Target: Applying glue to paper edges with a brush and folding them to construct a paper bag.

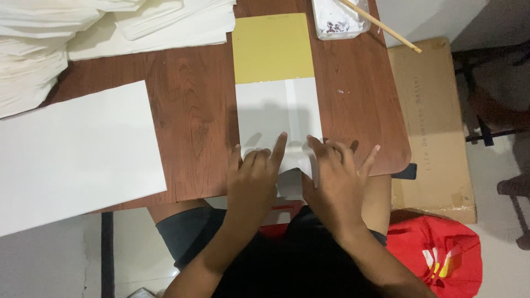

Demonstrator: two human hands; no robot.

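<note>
No grip: left hand and right hand press flat on white paper.

One head-worn view, steep downward look, close — over table edge

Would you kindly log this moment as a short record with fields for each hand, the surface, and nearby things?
left hand: left hand flat, fingers pressing the white folded paper near the table edge
right hand: right hand spread, pressing the same paper's lower right
under the paper: yellow sheet, showing beyond its far end
surface: wooden table
left side: large white sheet; stack of white papers
far side: clear container with a wooden stick
floor: cardboard box, red bag
</note>
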